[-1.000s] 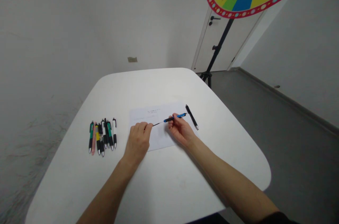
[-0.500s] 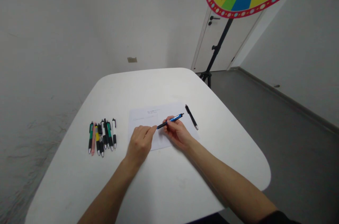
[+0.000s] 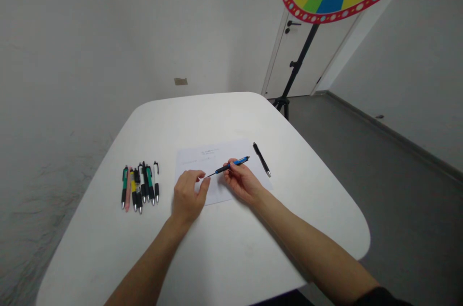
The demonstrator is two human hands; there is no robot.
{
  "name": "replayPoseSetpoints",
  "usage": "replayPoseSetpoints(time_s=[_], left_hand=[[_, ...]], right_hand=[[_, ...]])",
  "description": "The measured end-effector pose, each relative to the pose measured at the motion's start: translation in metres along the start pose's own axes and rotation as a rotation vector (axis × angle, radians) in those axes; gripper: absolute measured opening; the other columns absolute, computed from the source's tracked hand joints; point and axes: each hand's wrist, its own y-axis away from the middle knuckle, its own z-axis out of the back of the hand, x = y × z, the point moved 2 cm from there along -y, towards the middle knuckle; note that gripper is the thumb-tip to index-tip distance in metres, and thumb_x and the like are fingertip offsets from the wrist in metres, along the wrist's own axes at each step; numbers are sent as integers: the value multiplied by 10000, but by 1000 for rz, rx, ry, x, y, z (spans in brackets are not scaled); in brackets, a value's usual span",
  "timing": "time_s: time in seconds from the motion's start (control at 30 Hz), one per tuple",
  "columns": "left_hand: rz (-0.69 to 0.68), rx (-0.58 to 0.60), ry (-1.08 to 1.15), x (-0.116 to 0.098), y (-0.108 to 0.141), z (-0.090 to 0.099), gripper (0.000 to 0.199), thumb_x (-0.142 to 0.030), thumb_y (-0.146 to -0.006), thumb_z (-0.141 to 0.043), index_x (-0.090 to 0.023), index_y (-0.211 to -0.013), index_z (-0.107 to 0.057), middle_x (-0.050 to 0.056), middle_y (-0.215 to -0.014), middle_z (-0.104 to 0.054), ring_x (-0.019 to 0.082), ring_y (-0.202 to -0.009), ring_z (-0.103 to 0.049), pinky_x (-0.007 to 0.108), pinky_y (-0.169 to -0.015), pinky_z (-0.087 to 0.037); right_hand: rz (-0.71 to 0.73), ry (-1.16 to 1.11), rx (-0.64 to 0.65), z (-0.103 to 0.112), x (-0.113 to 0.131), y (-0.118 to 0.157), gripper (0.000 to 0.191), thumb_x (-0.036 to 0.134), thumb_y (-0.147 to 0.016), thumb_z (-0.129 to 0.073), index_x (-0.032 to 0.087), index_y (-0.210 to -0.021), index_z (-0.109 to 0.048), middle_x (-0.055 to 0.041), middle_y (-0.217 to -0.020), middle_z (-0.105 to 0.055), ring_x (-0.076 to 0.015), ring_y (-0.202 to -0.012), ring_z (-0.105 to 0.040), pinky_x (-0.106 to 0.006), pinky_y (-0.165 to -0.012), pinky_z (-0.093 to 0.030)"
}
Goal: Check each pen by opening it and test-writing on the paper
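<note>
Now the left hand [image 3: 190, 196] has loosened, fingers parted, contact unclear, baring a thin dark refill [image 3: 211, 174] not fully inside the slim blue-and-black plastic pen [image 3: 221, 169] the right hand [image 3: 243, 183] pinches.

1. The left forearm [image 3: 158, 248] is extended forward and inward from the lower edge.
2. The left hand [image 3: 188, 196] is held back upward, with its fingers bent and its thumb slightly parted from the index finger.
3. The right forearm [image 3: 304, 233] is stretched diagonally inward from the lower right.
4. The right hand [image 3: 243, 183] is turned palm inward, its fingers curled in a pinch.
5. Both hands are held near each other, apart.
</note>
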Motion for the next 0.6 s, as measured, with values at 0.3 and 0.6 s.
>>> replayPoseSetpoints(time_s=[0.3, 0.6], left_hand=[[-38, -6, -2, -5, -1, -3, 145, -225, -945, -532, -190, -809, -566, 2, -707, -617, 155, -672, -567, 281, -642, -443], [-84, -10, 39, -5, 0, -5, 95, -204, -933, -560, -189, -847, -597, 5, -732, -650, 156, -696, -590, 283, -658, -462]], right_hand=[[-2, 70, 48, -4, -2, 5, 230, 223, -712, -837, 190, -831, -642, 14, -810, -691, -74, -661, -623, -192, -654, -535], [-4, 90, 52, -4, -5, 6, 296, 238, -635, -886, 185, -811, -654, 16, -801, -697, -72, -669, -633, -175, -655, -537]])
